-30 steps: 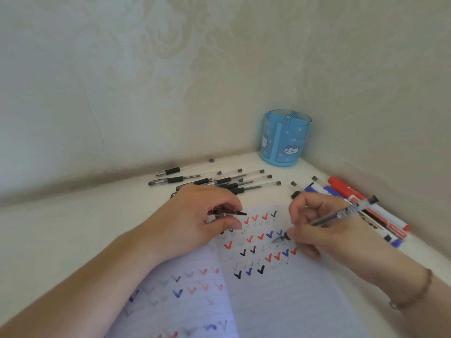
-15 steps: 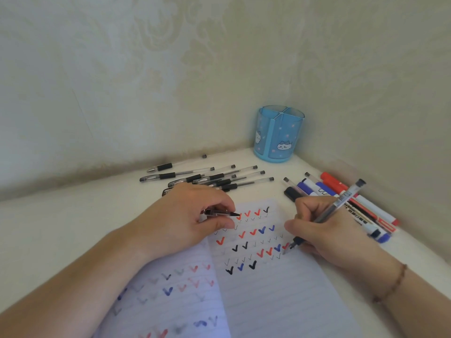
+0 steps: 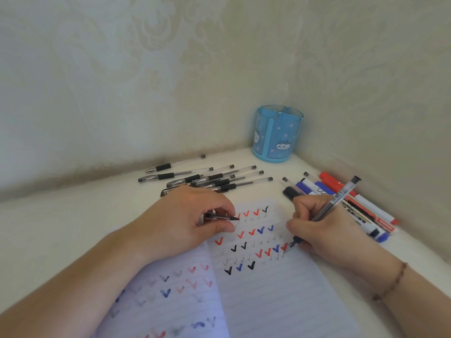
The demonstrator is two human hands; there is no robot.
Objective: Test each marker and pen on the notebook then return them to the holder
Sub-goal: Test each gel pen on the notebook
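While the right hand is gripping a clear gel pen with fingers curled round the barrel, the tip is touching the right page of the open notebook, just beside a row of red and blue tick marks. The left hand is resting on the notebook's upper left and pinching a pen cap between thumb and fingers. A cluster of black-grip pens is lying on the table beyond the left hand. Several markers are lying to the right. The blue holder is standing upright in the corner.
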